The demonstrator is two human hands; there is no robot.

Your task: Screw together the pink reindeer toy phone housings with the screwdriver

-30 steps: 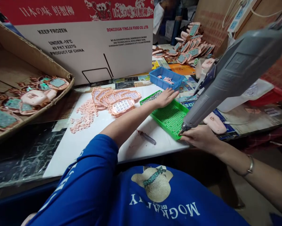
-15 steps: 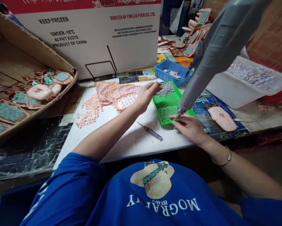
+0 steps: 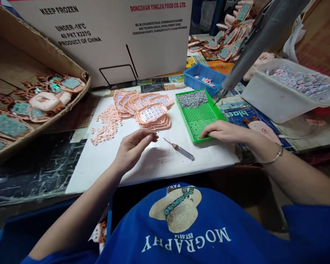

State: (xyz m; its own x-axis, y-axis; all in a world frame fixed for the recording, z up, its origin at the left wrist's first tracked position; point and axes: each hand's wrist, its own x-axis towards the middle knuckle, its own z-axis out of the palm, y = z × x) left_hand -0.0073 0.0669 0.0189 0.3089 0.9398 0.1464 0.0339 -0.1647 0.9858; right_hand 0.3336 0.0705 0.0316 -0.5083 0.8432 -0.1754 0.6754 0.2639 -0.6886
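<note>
My left hand [image 3: 136, 146] is over the white board [image 3: 142, 170], thumb and fingers pinched together; tiny dark bits show at the fingertips, too small to name. My right hand [image 3: 224, 131] lies over the near right corner of the green tray [image 3: 193, 129], fingers curled over its rim and the thumb hidden. Silver screws [image 3: 192, 99] are heaped at the tray's far end. Between my hands lies a screwdriver [image 3: 182, 151] with a clear handle. Peach-coloured shells with keypads [image 3: 151, 113] are stacked beyond my left hand, beside a spread of small peach pieces [image 3: 107, 126].
A grey power screwdriver [image 3: 236, 71] hangs at the tray's right, bit down. Behind are a blue basket [image 3: 191, 78] and a large printed carton [image 3: 115, 51]. At right stand a white bin [image 3: 266, 101] and a pale pink toy [image 3: 264, 131]. An open cardboard box [image 3: 71, 66] stands left.
My left hand has drawn back from the screws toward me and left, to the near side of the shells. My right hand has come away from the power screwdriver's tip, which now hangs farther back.
</note>
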